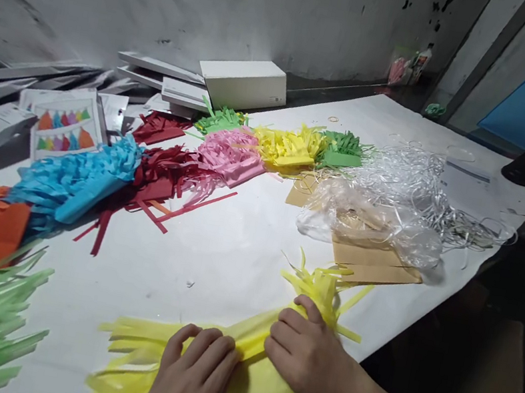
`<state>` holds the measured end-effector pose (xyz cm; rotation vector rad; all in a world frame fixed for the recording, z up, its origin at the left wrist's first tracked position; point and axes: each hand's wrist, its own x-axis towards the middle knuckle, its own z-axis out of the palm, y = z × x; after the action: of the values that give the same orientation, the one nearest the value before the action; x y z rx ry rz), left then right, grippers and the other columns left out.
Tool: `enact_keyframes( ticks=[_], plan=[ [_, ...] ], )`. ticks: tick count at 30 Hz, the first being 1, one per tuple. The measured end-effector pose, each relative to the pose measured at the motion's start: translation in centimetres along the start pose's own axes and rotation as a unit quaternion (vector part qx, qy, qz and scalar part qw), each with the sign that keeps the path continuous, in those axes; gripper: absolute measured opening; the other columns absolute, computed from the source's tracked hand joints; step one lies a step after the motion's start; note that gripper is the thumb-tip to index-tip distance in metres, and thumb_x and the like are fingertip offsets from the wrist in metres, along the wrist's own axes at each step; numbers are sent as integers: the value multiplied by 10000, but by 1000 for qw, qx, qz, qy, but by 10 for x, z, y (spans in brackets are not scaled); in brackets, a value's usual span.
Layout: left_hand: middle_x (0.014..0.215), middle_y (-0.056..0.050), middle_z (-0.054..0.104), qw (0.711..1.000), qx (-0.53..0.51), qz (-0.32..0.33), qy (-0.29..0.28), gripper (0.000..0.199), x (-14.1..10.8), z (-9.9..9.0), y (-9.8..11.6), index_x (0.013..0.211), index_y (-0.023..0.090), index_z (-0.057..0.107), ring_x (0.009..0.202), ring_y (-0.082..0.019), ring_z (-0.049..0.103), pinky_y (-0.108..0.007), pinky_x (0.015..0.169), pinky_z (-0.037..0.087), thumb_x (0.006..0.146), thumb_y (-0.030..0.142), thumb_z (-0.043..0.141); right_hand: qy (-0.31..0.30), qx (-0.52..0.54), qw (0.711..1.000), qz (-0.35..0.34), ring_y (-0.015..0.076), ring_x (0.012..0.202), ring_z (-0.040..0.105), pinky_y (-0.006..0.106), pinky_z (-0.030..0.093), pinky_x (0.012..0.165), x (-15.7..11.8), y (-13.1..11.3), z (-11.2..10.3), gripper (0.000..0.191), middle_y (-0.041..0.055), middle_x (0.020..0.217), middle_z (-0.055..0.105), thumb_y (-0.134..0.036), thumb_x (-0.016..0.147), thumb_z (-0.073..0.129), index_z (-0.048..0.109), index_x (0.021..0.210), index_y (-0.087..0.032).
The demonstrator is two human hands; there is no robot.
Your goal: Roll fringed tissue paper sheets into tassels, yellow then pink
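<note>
Hands are pressing a yellow fringed paper sheet (262, 339) flat: left hand (192, 380) and right hand (309, 360) lying open-palmed, fingers curling at its middle fold. Looking light, limp and tearable, it seems best gathered at the uncut centre between them.

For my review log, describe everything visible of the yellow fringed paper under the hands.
The yellow fringed paper looks like thin tissue, cut into long strips at both ends and gathered at its uncut middle. It lies flat at the near edge of the white table, running from lower left to upper right. The left hand presses its middle; the right hand rests on it beside the upper fringe.
</note>
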<state>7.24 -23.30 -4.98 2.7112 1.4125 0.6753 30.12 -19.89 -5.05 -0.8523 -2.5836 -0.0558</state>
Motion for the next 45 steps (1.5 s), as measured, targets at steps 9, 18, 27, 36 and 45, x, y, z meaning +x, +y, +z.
enact_keyframes(
  ticks=[9, 18, 27, 36, 45],
  plan=[
    [925, 16, 690, 995, 35, -62, -72, 92, 1, -5, -3, 905, 244, 590, 847, -185, 654, -383, 825, 328, 955, 185, 539, 3, -18, 990, 141, 225, 908, 541, 489, 281, 1083, -3, 2, 1, 148, 29, 873, 614, -138, 944, 611, 578, 808, -188],
    [870, 28, 672, 990, 55, -90, -89, 108, 8, 0, -9, 881, 247, 576, 743, -176, 660, -379, 759, 327, 952, 182, 528, 25, -9, 998, 56, 236, 1004, 543, 512, 182, 1162, 8, -12, -1, 137, 36, 910, 623, -62, 918, 558, 619, 885, -180],
    [934, 0, 753, 1000, 8, -2, 16, 206, 15, -9, 2, 942, 266, 677, 935, -228, 623, -451, 982, 338, 984, 146, 515, 22, 27, 999, 36, 193, 787, 498, 442, 302, 987, 12, -14, 12, 228, 3, 776, 577, -152, 1004, 503, 574, 791, -189],
    [869, 71, 704, 995, -84, -23, -51, 200, 10, -6, -14, 887, 289, 648, 837, -145, 617, -336, 853, 345, 934, 104, 590, 4, 64, 998, 16, 177, 789, 494, 387, 352, 961, 2, 1, 3, 276, 0, 757, 567, -112, 1018, 445, 567, 781, -186],
    [954, 55, 739, 996, -8, 18, -82, 208, 9, -15, -8, 1013, 281, 629, 873, -168, 657, -369, 888, 315, 915, 105, 578, 10, 114, 991, 75, 190, 920, 535, 442, 242, 1173, -16, 3, -8, 191, 14, 876, 615, -28, 917, 479, 594, 879, -176]
  ],
)
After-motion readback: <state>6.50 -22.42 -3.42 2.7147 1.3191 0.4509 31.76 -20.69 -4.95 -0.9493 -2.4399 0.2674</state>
